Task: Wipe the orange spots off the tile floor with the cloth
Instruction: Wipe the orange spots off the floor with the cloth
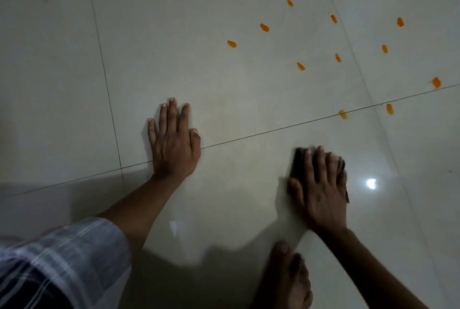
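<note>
Several orange spots [301, 66] dot the glossy pale tile floor [236, 99] in the upper right, the nearest ones on and beside a grout line [343, 114]. My right hand [321, 189] presses flat on a dark cloth [298, 159] at lower right, below that grout line; the hand is blurred and most of the cloth is hidden under it. My left hand [174, 144] lies flat on the floor with fingers spread, holding nothing, at the centre left across the same grout line.
A bare foot [291, 279] rests on the tile just below my right hand. A checked garment [54, 264] fills the lower left corner. A bright light reflection [371, 183] shines on the tile right of the cloth. Grout lines cross the floor.
</note>
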